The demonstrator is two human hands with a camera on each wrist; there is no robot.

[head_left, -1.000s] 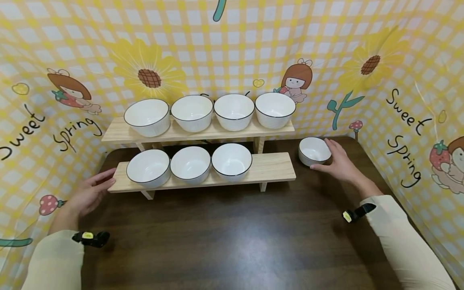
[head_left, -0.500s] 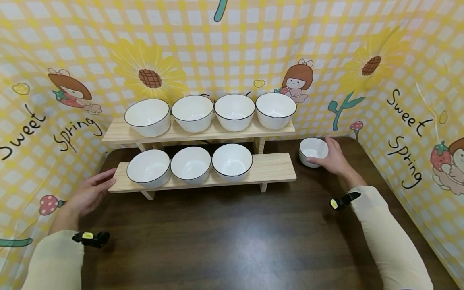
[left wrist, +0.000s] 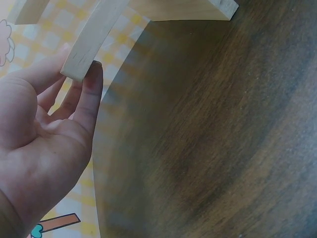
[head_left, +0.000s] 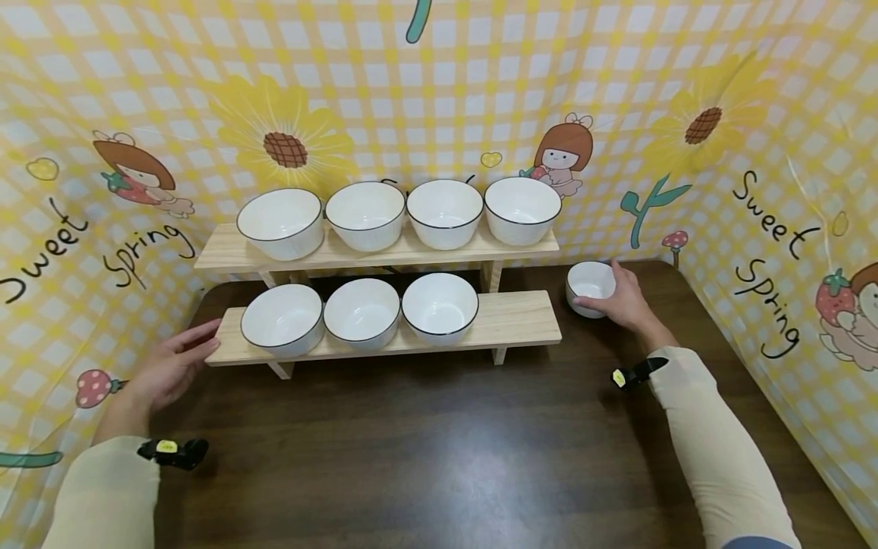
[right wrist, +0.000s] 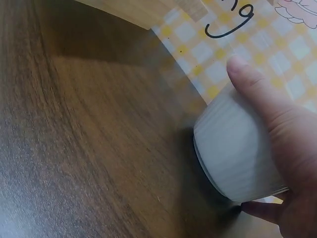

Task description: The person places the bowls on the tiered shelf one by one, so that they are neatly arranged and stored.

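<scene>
My left hand [head_left: 168, 370] pinches the left end of the lower wooden shelf board [head_left: 517, 316]. In the left wrist view, its thumb and fingers lie on either side of the board end [left wrist: 91, 47]. At the right, beyond the shelf, my right hand [head_left: 627, 300] grips a small white bowl [head_left: 591, 280] with a dark rim, thumb on the near side and fingers behind. The right wrist view shows the ribbed bowl wall [right wrist: 235, 148] close to the tabletop; whether its base touches is hard to tell. Three similar bowls [head_left: 440, 305] stand in a row on the lower board.
Several more white bowls [head_left: 523, 210] line the upper board [head_left: 384, 255] of the two-tier wooden stand. To the right of the lower row is a bare stretch of board. Dark wooden tabletop [head_left: 384, 442] lies in front; checked yellow cloth [head_left: 439, 99] hangs around the back and sides.
My right hand has moved a little left and closed in around the small bowl, its forearm swinging inward. The left hand and the bowls on the stand stay where they were.
</scene>
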